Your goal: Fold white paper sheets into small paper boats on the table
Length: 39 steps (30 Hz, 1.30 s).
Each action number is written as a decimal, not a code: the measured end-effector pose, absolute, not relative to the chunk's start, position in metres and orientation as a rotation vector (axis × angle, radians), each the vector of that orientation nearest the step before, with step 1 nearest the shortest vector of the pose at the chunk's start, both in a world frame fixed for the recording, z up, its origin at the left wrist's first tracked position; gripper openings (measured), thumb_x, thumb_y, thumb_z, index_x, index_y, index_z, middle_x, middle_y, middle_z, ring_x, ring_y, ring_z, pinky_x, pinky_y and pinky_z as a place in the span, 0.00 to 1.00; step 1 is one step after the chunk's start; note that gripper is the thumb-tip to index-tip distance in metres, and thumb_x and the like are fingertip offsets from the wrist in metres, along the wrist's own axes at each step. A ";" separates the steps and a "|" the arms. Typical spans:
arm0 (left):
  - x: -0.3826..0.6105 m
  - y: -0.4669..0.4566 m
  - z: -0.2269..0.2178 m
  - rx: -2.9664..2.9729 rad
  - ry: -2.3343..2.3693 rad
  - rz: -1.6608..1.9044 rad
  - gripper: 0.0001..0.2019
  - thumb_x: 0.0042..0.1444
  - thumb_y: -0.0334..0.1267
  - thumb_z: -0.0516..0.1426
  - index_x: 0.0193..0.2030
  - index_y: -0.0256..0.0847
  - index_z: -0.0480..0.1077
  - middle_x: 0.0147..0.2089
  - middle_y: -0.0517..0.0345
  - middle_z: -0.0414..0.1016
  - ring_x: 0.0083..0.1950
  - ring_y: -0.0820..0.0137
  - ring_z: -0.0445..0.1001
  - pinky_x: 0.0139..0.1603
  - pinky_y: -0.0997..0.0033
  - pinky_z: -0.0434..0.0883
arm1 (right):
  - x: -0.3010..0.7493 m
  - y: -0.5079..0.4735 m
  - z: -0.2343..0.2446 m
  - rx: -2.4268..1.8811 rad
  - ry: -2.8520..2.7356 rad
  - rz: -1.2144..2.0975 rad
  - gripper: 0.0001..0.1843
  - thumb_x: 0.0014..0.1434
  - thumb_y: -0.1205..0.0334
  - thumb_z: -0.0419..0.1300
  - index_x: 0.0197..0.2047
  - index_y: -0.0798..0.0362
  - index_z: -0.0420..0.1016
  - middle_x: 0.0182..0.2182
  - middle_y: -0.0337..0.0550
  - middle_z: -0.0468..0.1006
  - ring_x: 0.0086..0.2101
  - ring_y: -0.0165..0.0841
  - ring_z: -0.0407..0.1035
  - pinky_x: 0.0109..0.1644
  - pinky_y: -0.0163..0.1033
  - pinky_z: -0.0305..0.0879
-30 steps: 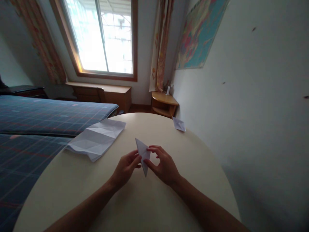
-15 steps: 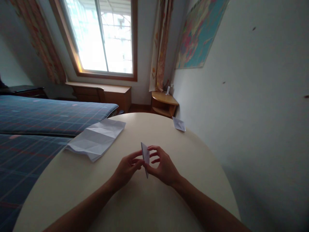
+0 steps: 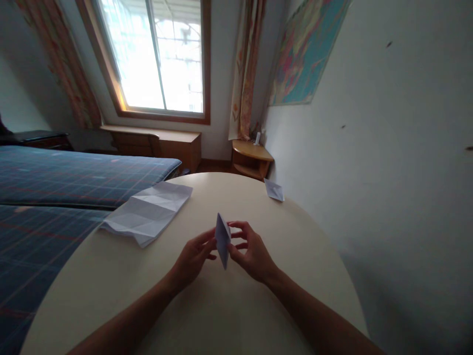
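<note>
A small folded paper [image 3: 222,241], whitish and diamond-shaped, stands nearly upright between my hands above the table. My left hand [image 3: 194,256] pinches its left side, fingertips partly hidden behind the paper. On the right edge, the thumb and fingers of my right hand [image 3: 253,254] grip it too. The paper's two layers stand slightly apart toward the right. Its far side is out of sight.
The round cream table [image 3: 236,315] carries a large creased white sheet [image 3: 151,212] at left and a small folded paper piece [image 3: 274,190] at the back right. A bed with a plaid mattress [image 3: 74,175] adjoins on the left; a wall [image 3: 399,197] rises on the right.
The folded paper has turned, now showing more of its broad face, and its layers have spread a little. Both hands have shifted their fingers slightly on it.
</note>
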<state>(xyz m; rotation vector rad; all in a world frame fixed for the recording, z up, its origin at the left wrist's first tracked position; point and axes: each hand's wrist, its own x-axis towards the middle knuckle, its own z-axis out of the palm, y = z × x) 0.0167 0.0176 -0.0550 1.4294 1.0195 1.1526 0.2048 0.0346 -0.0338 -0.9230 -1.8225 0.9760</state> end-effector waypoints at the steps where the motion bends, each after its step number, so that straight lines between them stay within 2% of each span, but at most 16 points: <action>1: 0.017 0.018 -0.055 1.411 1.011 1.161 0.26 0.61 0.53 0.55 0.61 0.42 0.68 0.52 0.47 0.79 0.45 0.61 0.79 0.36 0.70 0.75 | 0.205 0.035 -0.034 -0.912 -1.820 0.977 0.22 0.57 0.60 0.62 0.54 0.49 0.63 0.53 0.49 0.71 0.47 0.39 0.73 0.38 0.40 0.77; 11: 0.017 0.018 -0.061 1.262 0.960 1.218 0.28 0.60 0.54 0.55 0.61 0.39 0.66 0.48 0.46 0.79 0.41 0.61 0.81 0.33 0.69 0.76 | 0.207 0.037 -0.035 -0.837 -1.777 1.048 0.15 0.62 0.55 0.58 0.51 0.49 0.64 0.58 0.53 0.68 0.47 0.41 0.74 0.39 0.42 0.74; 18: 0.016 0.020 -0.062 1.258 0.942 1.219 0.26 0.60 0.53 0.57 0.62 0.44 0.66 0.53 0.47 0.76 0.44 0.60 0.80 0.33 0.69 0.78 | 0.208 0.040 -0.038 -0.795 -1.697 1.125 0.12 0.60 0.65 0.55 0.48 0.49 0.66 0.61 0.52 0.67 0.47 0.40 0.74 0.42 0.43 0.73; 22: 0.015 0.020 -0.062 1.252 0.949 1.231 0.27 0.58 0.53 0.58 0.61 0.44 0.68 0.51 0.47 0.77 0.44 0.59 0.80 0.32 0.69 0.78 | 0.208 0.041 -0.039 -0.761 -1.660 1.153 0.12 0.59 0.68 0.52 0.47 0.49 0.67 0.64 0.50 0.64 0.44 0.37 0.75 0.42 0.42 0.73; 25: 0.015 0.020 -0.062 1.254 0.969 1.242 0.27 0.57 0.52 0.59 0.61 0.43 0.69 0.49 0.48 0.78 0.45 0.58 0.80 0.33 0.68 0.79 | 0.209 0.040 -0.038 -0.767 -1.652 1.146 0.13 0.60 0.67 0.51 0.47 0.49 0.69 0.66 0.48 0.61 0.42 0.35 0.74 0.42 0.43 0.75; 30: 0.015 0.022 -0.062 1.296 1.007 1.288 0.26 0.57 0.48 0.58 0.61 0.42 0.69 0.51 0.48 0.77 0.45 0.60 0.79 0.33 0.67 0.80 | 0.209 0.041 -0.038 -0.794 -1.623 1.178 0.13 0.64 0.61 0.49 0.46 0.48 0.72 0.66 0.45 0.60 0.46 0.37 0.72 0.39 0.43 0.77; 32: 0.014 0.022 -0.062 1.320 1.029 1.319 0.24 0.58 0.47 0.57 0.60 0.43 0.70 0.57 0.48 0.74 0.44 0.62 0.79 0.33 0.67 0.80 | 0.208 0.041 -0.039 -0.810 -1.612 1.181 0.13 0.66 0.59 0.48 0.46 0.47 0.73 0.63 0.44 0.64 0.45 0.36 0.73 0.38 0.42 0.77; 35: 0.013 0.022 -0.063 1.374 1.051 1.353 0.21 0.59 0.45 0.57 0.59 0.46 0.71 0.65 0.50 0.66 0.45 0.63 0.79 0.34 0.67 0.81 | 0.208 0.042 -0.041 -0.821 -1.597 1.182 0.14 0.66 0.59 0.48 0.45 0.48 0.74 0.50 0.44 0.75 0.39 0.33 0.73 0.38 0.41 0.76; 39: 0.013 0.020 -0.061 1.474 1.051 1.372 0.19 0.61 0.43 0.55 0.58 0.48 0.72 0.68 0.52 0.64 0.49 0.61 0.77 0.34 0.68 0.81 | 0.208 0.042 -0.041 -0.801 -1.607 1.179 0.13 0.63 0.59 0.51 0.46 0.50 0.73 0.37 0.41 0.74 0.37 0.33 0.70 0.37 0.39 0.74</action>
